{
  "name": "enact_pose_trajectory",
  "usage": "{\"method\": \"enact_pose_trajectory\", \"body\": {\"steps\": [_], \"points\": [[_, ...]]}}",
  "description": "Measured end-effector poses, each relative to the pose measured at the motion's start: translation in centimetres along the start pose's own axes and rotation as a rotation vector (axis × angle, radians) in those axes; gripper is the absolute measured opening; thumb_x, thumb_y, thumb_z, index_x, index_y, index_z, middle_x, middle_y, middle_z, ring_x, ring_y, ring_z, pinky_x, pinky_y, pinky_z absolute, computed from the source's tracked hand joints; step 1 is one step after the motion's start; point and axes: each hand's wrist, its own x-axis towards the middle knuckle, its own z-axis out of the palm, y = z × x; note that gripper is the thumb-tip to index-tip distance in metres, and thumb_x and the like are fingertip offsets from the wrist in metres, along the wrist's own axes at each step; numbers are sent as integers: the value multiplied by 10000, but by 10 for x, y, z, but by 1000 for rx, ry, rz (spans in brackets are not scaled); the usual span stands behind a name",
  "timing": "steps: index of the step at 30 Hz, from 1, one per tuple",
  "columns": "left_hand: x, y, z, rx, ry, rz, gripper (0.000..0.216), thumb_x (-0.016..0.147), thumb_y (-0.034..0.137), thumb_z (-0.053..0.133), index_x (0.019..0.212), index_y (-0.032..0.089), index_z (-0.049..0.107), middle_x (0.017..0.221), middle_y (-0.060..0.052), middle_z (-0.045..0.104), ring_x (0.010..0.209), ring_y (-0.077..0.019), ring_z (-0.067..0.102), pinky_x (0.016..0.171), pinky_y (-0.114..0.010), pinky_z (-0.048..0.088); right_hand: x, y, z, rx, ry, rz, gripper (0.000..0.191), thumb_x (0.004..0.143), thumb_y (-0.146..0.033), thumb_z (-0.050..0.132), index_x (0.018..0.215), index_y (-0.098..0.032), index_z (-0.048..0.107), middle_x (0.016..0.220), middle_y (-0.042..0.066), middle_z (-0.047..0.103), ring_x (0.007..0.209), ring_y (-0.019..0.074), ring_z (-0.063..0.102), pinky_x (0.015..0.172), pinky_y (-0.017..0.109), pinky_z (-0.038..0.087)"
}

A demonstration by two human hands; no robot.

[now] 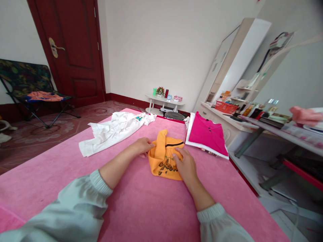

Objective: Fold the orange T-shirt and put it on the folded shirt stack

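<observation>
Head view: pink bed cover (pixel 141 208) is spread wide, orange garment (pixel 165 156) lying folded mid-bed (long axis running away from the person). It is pressed flat by right hand (pixel 185 166), fingers together on top; its left edge is pinched by left hand (pixel 143 146).

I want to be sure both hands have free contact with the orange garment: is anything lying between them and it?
Nothing visible does. The left hand touches the orange garment's left edge, and the right hand rests directly on it.
</observation>
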Motion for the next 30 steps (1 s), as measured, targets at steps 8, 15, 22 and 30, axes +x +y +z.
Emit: {"method": "enact_pose_trajectory", "body": {"steps": [8,15,22,30], "points": [[-2,0,6,-122,-35,-7,356,714,92,599,1057,168,541,545,16,604,475,-168,619,474,-242,499,3,4,2,70,10,25,370,838,-370,494,1097,-146,635,1121,109,630,1042,244,582,921,373,442],[1,12,35,-446,126,414,160,695,137,630,854,146,611,551,37,595,494,-97,577,483,-166,437,0,-21,5,118,-69,34,610,722,-563,590,1195,-179,553,1203,109,569,1101,264,546,923,384,438],[1,11,52,-419,168,599,153,675,44,486,739,140,586,665,-1,648,617,-118,614,589,-203,464,2,-20,19,115,-4,51,515,662,-222,542,1169,-138,559,1176,133,579,1112,269,540,950,395,432],[7,-4,51,-78,395,739,345,823,182,463,1150,158,572,1186,-94,594,1116,-210,529,994,-351,387,14,-27,-18,895,-192,430,432,558,-173,496,946,-112,675,757,38,706,663,193,655,576,263,512]]}}
